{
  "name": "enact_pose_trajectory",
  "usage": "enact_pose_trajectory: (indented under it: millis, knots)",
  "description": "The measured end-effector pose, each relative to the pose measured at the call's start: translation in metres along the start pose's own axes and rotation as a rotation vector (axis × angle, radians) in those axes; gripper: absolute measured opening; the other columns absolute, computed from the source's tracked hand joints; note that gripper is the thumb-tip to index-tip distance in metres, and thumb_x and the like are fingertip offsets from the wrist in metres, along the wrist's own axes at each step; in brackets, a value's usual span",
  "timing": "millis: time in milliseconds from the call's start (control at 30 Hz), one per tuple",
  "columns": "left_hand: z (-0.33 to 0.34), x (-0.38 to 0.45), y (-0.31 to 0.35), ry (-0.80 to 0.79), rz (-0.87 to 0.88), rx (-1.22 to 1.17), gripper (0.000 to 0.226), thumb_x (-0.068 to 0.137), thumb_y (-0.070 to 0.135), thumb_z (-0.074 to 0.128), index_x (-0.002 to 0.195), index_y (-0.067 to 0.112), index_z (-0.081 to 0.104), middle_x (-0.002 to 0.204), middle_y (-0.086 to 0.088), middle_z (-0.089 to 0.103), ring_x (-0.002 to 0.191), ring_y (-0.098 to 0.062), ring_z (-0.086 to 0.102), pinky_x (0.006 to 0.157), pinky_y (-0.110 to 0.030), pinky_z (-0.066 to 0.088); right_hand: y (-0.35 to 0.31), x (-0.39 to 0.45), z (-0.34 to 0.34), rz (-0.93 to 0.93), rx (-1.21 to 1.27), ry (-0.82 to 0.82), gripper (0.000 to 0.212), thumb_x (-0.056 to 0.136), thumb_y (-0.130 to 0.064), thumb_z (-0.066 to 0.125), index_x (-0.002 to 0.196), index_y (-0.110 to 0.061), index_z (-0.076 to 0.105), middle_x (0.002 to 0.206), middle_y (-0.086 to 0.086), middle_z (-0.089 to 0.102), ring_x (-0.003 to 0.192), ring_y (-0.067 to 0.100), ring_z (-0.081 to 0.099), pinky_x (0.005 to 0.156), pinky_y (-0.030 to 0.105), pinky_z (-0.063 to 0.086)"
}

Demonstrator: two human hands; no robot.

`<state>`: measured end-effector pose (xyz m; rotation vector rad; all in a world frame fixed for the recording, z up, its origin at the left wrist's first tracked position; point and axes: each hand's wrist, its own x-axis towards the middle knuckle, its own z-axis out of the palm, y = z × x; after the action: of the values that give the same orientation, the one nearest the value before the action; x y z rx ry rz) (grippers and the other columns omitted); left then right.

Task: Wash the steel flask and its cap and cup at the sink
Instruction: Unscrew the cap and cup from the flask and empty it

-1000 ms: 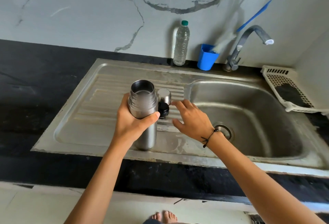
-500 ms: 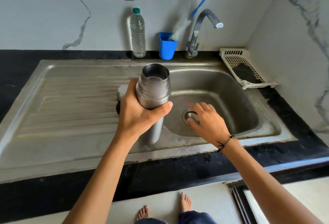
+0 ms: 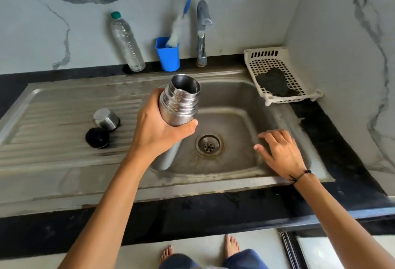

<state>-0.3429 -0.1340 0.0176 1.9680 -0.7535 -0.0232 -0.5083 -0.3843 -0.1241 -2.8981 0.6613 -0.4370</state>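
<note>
My left hand (image 3: 159,131) grips the open steel flask (image 3: 180,101) round its upper body and holds it over the left side of the sink basin (image 3: 239,106), mouth tilted away from me. The steel cup (image 3: 105,119) lies upside down on the ribbed drainboard (image 3: 53,127), and the black cap (image 3: 97,137) sits just in front of it. My right hand (image 3: 280,151) hovers over the basin's right side with fingers spread and relaxed, holding nothing. A dark thread band circles that wrist.
The tap (image 3: 202,31) stands behind the basin, spout over it. Left of it are a blue holder (image 3: 168,56) with a blue-handled bottle brush (image 3: 179,29) and a plastic water bottle (image 3: 126,41). A white rack (image 3: 299,91) with a dark scrubber (image 3: 274,82) sits at right. The drain (image 3: 209,144) is uncovered.
My left hand carried the flask from the drainboard rightward over the basin and tilted it. My right hand swung from beside the cup and cap to the basin's right side.
</note>
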Motion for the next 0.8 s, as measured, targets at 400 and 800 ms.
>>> enact_pose_trajectory:
  millis: [400,800]
  knots:
    - [0.051,0.039,-0.001,-0.156,-0.039,0.266,0.068,0.055,0.038,0.081,0.109,0.016,0.046,0.100,0.004,0.056,0.091,-0.019,0.056,0.074,-0.029,0.043,0.017,-0.005,0.012,-0.083,0.030,0.061,0.066,0.098,-0.053,0.019,0.097,-0.007,0.066,0.093,0.013,0.065,0.097,0.036,0.057,0.091,0.047,0.041]
    - [0.087,0.063,-0.031,-0.399,0.088,0.449,0.061,0.062,0.030,0.081,0.109,0.012,0.045,0.101,0.001,0.053,0.085,-0.018,0.053,0.066,-0.026,0.036,0.018,-0.001,0.015,-0.095,0.043,0.031,0.070,0.097,-0.058,0.017,0.099,-0.007,0.066,0.095,0.010,0.065,0.098,0.033,0.057,0.083,0.042,0.050]
